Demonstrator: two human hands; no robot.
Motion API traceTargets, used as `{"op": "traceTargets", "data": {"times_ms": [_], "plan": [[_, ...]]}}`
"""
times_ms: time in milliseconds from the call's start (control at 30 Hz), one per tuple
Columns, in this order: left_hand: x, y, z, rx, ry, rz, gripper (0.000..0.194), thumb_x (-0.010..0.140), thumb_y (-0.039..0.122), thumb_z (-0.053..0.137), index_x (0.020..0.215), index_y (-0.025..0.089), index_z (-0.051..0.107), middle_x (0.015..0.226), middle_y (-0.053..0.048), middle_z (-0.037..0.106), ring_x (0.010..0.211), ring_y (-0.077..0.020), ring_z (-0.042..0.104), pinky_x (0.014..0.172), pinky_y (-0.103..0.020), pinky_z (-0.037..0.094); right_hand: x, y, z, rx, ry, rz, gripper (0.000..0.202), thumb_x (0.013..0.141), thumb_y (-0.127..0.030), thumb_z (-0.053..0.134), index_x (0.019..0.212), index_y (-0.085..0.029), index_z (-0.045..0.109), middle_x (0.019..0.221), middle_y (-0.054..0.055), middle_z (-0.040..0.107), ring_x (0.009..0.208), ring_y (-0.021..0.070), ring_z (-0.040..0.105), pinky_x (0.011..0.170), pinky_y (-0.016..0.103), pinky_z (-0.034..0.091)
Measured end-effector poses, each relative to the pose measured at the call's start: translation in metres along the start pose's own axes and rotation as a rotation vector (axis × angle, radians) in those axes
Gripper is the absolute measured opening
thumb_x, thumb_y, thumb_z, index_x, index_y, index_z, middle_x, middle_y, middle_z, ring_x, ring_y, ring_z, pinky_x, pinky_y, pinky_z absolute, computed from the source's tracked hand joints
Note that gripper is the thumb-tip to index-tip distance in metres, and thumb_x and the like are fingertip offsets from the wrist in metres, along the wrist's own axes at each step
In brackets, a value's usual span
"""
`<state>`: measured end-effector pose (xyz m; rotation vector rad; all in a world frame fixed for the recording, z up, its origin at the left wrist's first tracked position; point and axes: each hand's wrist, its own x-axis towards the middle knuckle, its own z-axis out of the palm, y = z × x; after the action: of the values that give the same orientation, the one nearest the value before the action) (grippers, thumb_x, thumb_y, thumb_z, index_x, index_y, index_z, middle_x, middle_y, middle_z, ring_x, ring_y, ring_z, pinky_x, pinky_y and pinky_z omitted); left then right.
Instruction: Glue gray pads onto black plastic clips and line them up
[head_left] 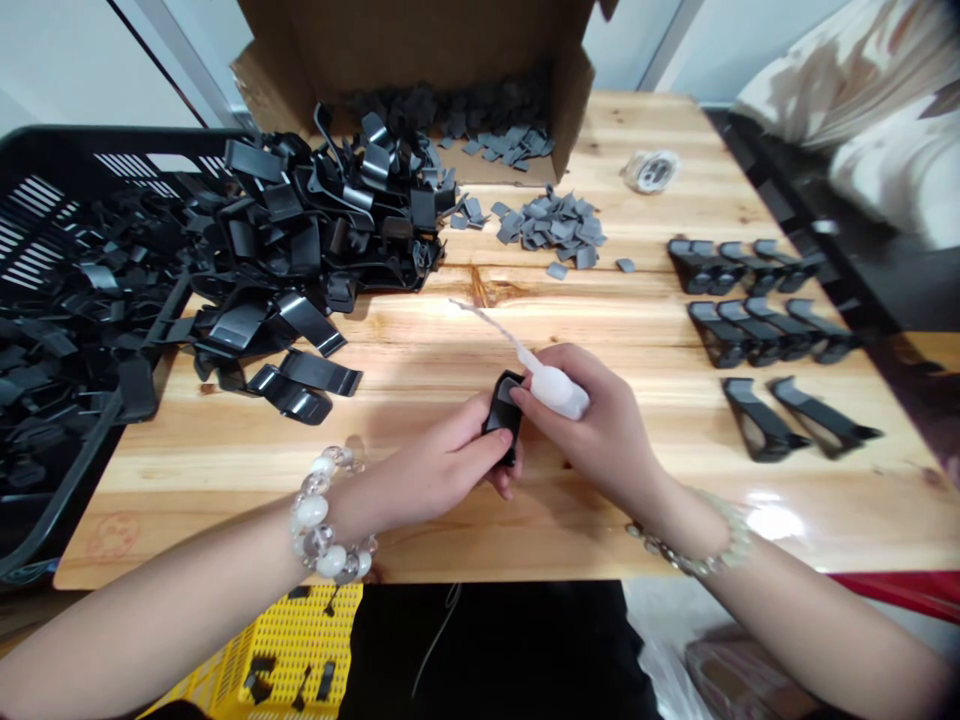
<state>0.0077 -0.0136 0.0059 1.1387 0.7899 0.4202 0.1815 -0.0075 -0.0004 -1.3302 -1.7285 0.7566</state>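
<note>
Near the middle of the wooden table, my left hand [457,450] is closed around a black clip [504,408], its thumb lying across the front. A grey pad shows on the clip's upper part. Just to the right, my right hand [592,420] grips a small white bottle [556,390] with a long thin nozzle that points up and to the left. The right thumb touches the clip's upper edge beside the pad. Loose grey pads [555,228] form a small pile beyond both hands.
Black clips [300,230] are heaped at the left beside a black basket [45,520]. An open cardboard box [574,110] holds more grey pads. A tape roll [652,171] and three rows of clips [757,330] sit at the right. A yellow basket [300,640] is below the table's front edge.
</note>
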Motion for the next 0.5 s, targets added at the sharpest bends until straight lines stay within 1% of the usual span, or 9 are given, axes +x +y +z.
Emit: {"op": "traceTargets", "data": {"times_ms": [133, 300, 400, 500], "plan": [[0.0009, -0.0002, 0.0008, -0.017, 0.002, 0.033, 0.008, 0.095, 0.024, 0.039, 0.096, 0.018, 0.044, 0.084, 0.0, 0.054, 0.074, -0.013, 0.058, 0.076, -0.032, 0.051, -0.0001, -0.0016, 0.0014, 0.036, -0.015, 0.065, 0.01, 0.078, -0.015, 0.062, 0.077, -0.02, 0.053, 0.075, -0.001, 0.054, 0.072, 0.0131, 0.051, 0.068, 0.028, 0.041], [0.0023, -0.003, 0.001, -0.011, -0.002, 0.065, 0.01, 0.096, 0.025, 0.038, 0.095, 0.017, 0.045, 0.088, -0.001, 0.054, 0.075, -0.0122, 0.058, 0.075, -0.031, 0.051, -0.0012, 0.0023, 0.0049, 0.17, -0.013, 0.216, 0.013, 0.078, -0.023, 0.064, 0.08, -0.021, 0.051, 0.077, -0.001, 0.055, 0.066, 0.0125, 0.05, 0.062, 0.029, 0.042], [0.0027, -0.0057, 0.0007, -0.012, -0.015, 0.093, 0.012, 0.097, 0.025, 0.037, 0.1, 0.017, 0.046, 0.088, -0.001, 0.054, 0.075, -0.0117, 0.058, 0.076, -0.03, 0.051, -0.0001, 0.0035, 0.0047, 0.248, -0.023, 0.268, 0.016, 0.077, -0.025, 0.066, 0.08, -0.021, 0.051, 0.079, 0.0, 0.057, 0.065, 0.0127, 0.05, 0.061, 0.03, 0.042], [0.0021, -0.0062, 0.0008, -0.005, -0.016, 0.091, 0.013, 0.097, 0.024, 0.036, 0.105, 0.017, 0.044, 0.087, -0.001, 0.055, 0.075, -0.012, 0.058, 0.076, -0.03, 0.051, 0.0026, 0.0026, 0.0028, 0.326, -0.056, 0.309, 0.02, 0.074, -0.026, 0.069, 0.078, -0.021, 0.051, 0.077, -0.001, 0.056, 0.065, 0.0127, 0.051, 0.06, 0.03, 0.043]]}}
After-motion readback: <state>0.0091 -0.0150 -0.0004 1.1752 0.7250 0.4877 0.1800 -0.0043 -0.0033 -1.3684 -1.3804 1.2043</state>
